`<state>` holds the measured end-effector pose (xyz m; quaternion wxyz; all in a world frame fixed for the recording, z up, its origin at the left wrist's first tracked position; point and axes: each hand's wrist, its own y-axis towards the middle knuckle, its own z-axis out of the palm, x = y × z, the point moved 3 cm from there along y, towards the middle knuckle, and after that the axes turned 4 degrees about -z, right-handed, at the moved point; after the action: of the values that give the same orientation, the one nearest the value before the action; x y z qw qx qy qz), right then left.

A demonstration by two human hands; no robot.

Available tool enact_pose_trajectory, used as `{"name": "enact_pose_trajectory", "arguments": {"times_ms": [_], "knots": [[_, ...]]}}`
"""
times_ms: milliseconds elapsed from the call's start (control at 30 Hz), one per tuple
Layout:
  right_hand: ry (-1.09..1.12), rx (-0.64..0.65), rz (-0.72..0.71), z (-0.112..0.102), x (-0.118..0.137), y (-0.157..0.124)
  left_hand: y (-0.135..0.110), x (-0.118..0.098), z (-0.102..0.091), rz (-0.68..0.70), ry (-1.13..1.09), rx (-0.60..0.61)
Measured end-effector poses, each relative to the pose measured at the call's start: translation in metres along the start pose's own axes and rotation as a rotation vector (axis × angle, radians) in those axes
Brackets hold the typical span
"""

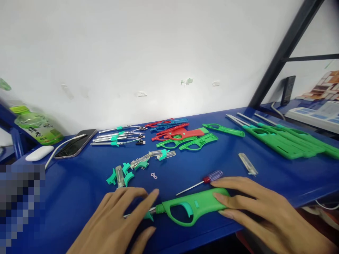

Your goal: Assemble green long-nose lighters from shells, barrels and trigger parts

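A green gas lighter (201,206) with a teal trigger lies on its side at the front of the table, its metal tube pointing left. My right hand (254,208) has its fingertips around the lighter's handle end. My left hand (113,218) is over the tube, fingers apart; the palm hides most of the tube, and a teal piece (149,216) shows beside it. Just behind the lighter lies a screwdriver (209,178) with a clear purple and red handle. Teal triggers (129,179) and clear fuel tanks (119,175) are scattered beyond my left hand.
Metal tubes with wires (111,137) lie at the back left, beside red, blue and green lighter shells (182,134). Several lighters (286,141) lie together at the right. One clear tank (247,163) lies nearer. A phone (76,144) and bottle (38,125) are far left.
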<state>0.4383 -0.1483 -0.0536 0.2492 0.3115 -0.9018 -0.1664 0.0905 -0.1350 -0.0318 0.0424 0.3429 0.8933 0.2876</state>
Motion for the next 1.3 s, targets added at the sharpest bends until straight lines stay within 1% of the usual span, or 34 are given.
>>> {"name": "enact_pose_trajectory", "arguments": {"times_ms": [100, 167, 233, 267, 333, 433, 500, 600, 667, 733, 800, 933, 1033, 1167, 1300], "knots": [[-0.019, 0.004, -0.025, 0.003, -0.002, -0.002, -0.006, 0.009, -0.001, -0.050, 0.020, 0.079], [-0.007, 0.031, -0.029, 0.004, -0.002, 0.000, -0.002, 0.006, 0.000, -0.039, -0.027, 0.114], [0.001, 0.038, -0.051, 0.002, -0.002, 0.003, 0.008, -0.001, 0.000, -0.036, -0.074, 0.080], [0.002, 0.027, -0.070, 0.001, -0.001, 0.005, 0.014, -0.005, -0.001, -0.043, -0.095, 0.041], [-0.003, -0.012, -0.118, -0.001, -0.001, 0.005, 0.024, -0.015, -0.002, -0.044, -0.125, 0.010], [-0.032, -0.047, -0.141, 0.000, -0.002, 0.002, 0.031, -0.021, -0.003, -0.063, -0.154, -0.036], [-0.071, -0.038, -0.104, 0.003, -0.004, -0.001, 0.029, -0.021, -0.003, -0.060, -0.157, -0.043], [-0.117, 0.011, -0.041, 0.007, -0.004, -0.005, 0.019, -0.018, 0.003, -0.001, -0.105, 0.032], [-0.129, 0.038, -0.059, 0.008, -0.003, -0.005, 0.010, -0.017, 0.008, 0.027, -0.081, 0.100], [-0.145, 0.035, -0.100, 0.008, -0.002, -0.006, 0.005, -0.017, 0.010, 0.029, -0.095, 0.124], [-0.167, -0.004, -0.140, 0.007, 0.000, -0.008, 0.006, -0.019, 0.010, 0.006, -0.126, 0.104], [-0.210, -0.098, -0.196, 0.005, 0.006, -0.013, 0.019, -0.025, 0.008, -0.072, -0.170, 0.036], [-0.270, -0.094, -0.214, 0.005, 0.008, -0.014, 0.026, -0.029, 0.007, -0.090, -0.180, 0.006], [-0.290, -0.098, -0.234, 0.005, 0.010, -0.009, 0.020, -0.027, 0.006, -0.086, -0.177, -0.009], [-0.182, -0.111, -0.160, 0.007, 0.011, -0.002, 0.010, -0.022, 0.003, -0.001, -0.118, 0.021]]}}
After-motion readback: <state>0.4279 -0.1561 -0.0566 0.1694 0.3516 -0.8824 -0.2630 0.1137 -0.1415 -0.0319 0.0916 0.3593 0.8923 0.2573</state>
